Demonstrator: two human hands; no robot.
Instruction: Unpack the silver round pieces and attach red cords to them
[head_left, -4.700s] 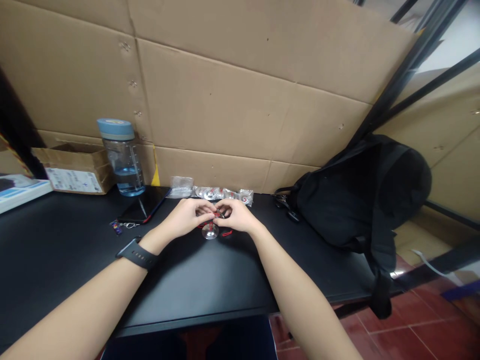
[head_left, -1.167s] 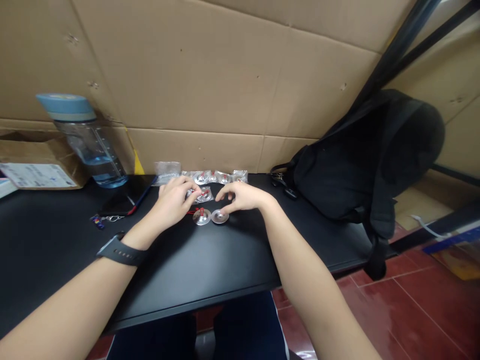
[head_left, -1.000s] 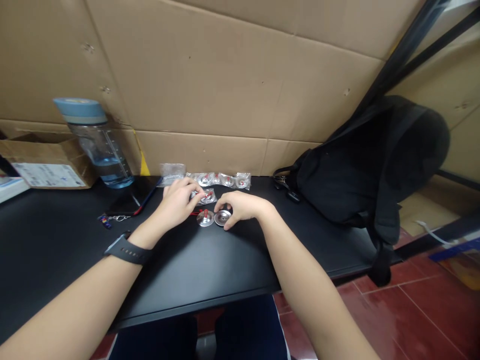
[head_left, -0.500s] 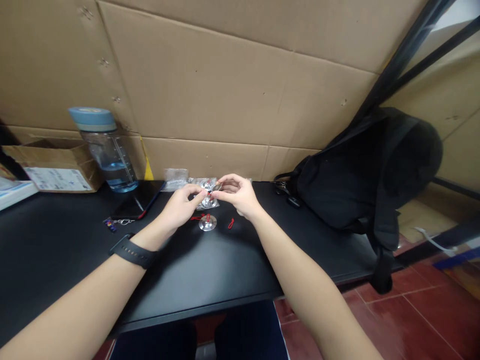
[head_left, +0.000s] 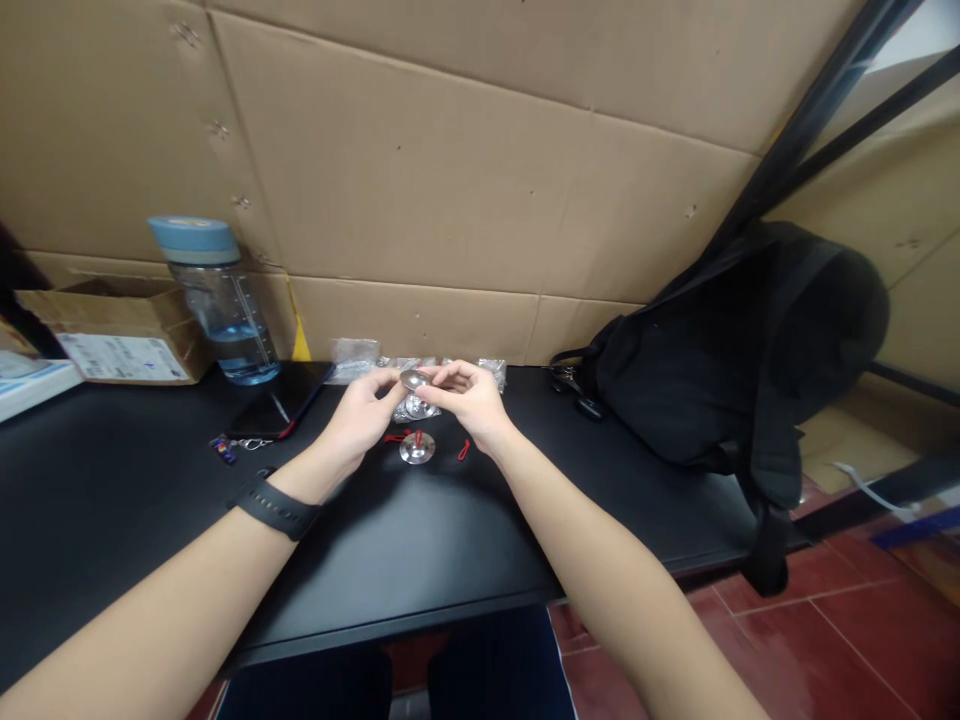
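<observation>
A small silvery finger cymbal (head_left: 414, 380) is held up between both hands, tilted, with its round metal face showing. My left hand (head_left: 369, 408) pinches its left side with thumb and fingers. On its right side, the thumb and fingers of my right hand (head_left: 471, 400) close on it. Just below, a second finger cymbal (head_left: 418, 449) lies on the black table with a red cord loop at its centre. A loose red cord loop (head_left: 464, 450) lies to the right, and another red cord (head_left: 396, 437) to the left. Clear-bagged cymbals (head_left: 417, 408) sit behind, partly hidden by my hands.
At the back left stand a blue-lidded water bottle (head_left: 217, 300) and an open cardboard box (head_left: 142, 330). A dark phone (head_left: 281, 402) with a charm lies near them. Clear plastic bags (head_left: 354, 360) lie along the cardboard wall. A black backpack (head_left: 697, 360) rests at the right.
The cymbal between my hands has turned so its metal face shows, where before red cord was visible at my fingertips. The view has shifted slightly.
</observation>
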